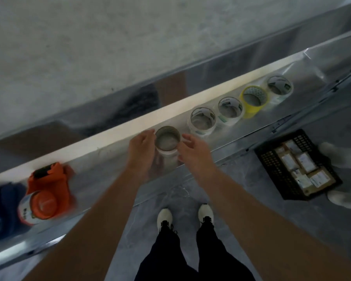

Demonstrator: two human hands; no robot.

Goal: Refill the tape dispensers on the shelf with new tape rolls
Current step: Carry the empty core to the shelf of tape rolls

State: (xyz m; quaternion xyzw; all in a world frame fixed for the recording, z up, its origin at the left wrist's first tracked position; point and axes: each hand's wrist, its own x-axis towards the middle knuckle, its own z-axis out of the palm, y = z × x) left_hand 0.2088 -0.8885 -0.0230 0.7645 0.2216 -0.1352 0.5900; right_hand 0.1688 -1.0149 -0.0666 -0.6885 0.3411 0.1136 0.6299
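Observation:
A metal shelf (109,165) runs diagonally across the view. On it a clear tape roll (167,139) with a brown core lies flat between my hands. My left hand (141,150) touches its left side and my right hand (195,153) its right side, fingers curved around it. Further right lie two clear rolls (202,122) (229,110), a yellow roll (253,101) and another clear roll (279,89). At the shelf's left an orange tape dispenser (47,191) lies with a roll in it. A dark blue dispenser (2,207) is beside it at the frame edge.
A black plastic crate (272,165) holding small labelled boxes sits on the grey floor to the right, under the shelf's front edge. My feet in white shoes (184,217) stand below the shelf. A concrete wall rises behind the shelf.

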